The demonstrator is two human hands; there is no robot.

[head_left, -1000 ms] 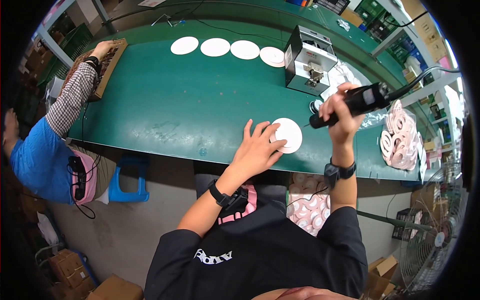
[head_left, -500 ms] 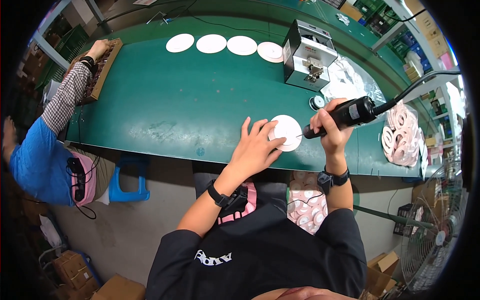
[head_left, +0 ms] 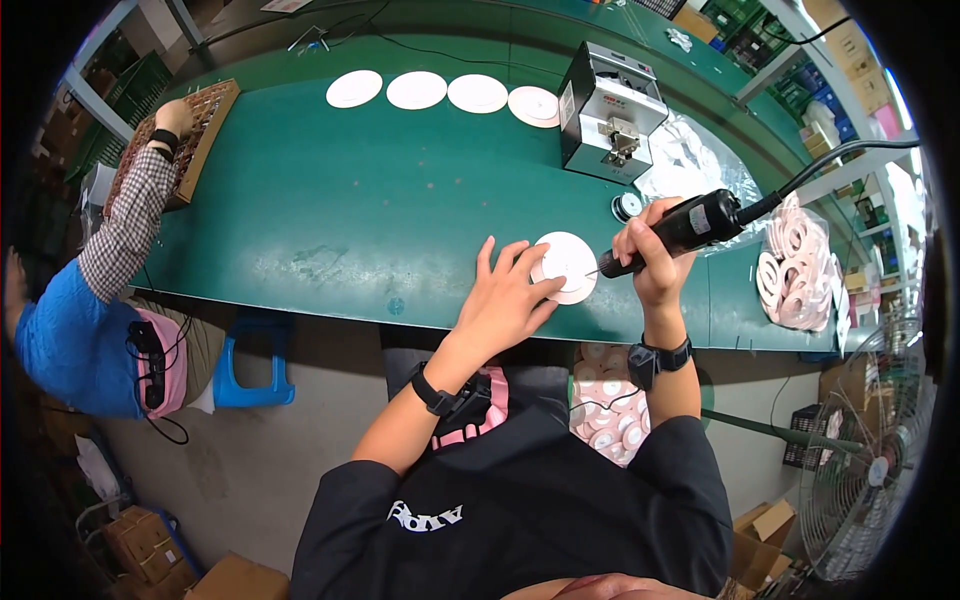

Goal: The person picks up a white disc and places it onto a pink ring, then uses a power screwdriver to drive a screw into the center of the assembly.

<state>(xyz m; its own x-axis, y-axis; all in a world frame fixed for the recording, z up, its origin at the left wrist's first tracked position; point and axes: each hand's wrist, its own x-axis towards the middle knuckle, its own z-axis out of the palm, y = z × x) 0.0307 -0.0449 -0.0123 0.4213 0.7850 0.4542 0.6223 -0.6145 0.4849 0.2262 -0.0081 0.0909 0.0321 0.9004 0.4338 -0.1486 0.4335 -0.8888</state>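
Observation:
A round white disc (head_left: 577, 250) lies on the green table near its front edge. My left hand (head_left: 507, 293) rests against it with the fingers spread, a fingertip pressing near the disc's middle. My right hand (head_left: 655, 255) is wrapped round a black corded electric screwdriver (head_left: 700, 222), held tilted. Its thin bit points left and down to the disc, close to my left fingertips; whether the tip touches the surface I cannot tell. A small spool (head_left: 626, 207) stands just beyond my right hand.
Several white discs (head_left: 417, 90) lie in a row at the back, beside a grey machine (head_left: 613, 115). Bags of pinkish rings (head_left: 797, 270) lie at right. At left, a co-worker's hand (head_left: 174, 118) is over a cardboard tray (head_left: 203, 150). A fan (head_left: 878, 470) stands lower right.
The whole view has shifted slightly. My hands, the disc and the screwdriver keep nearly the same arrangement. The co-worker's hand has moved leftward and nearer over the tray.

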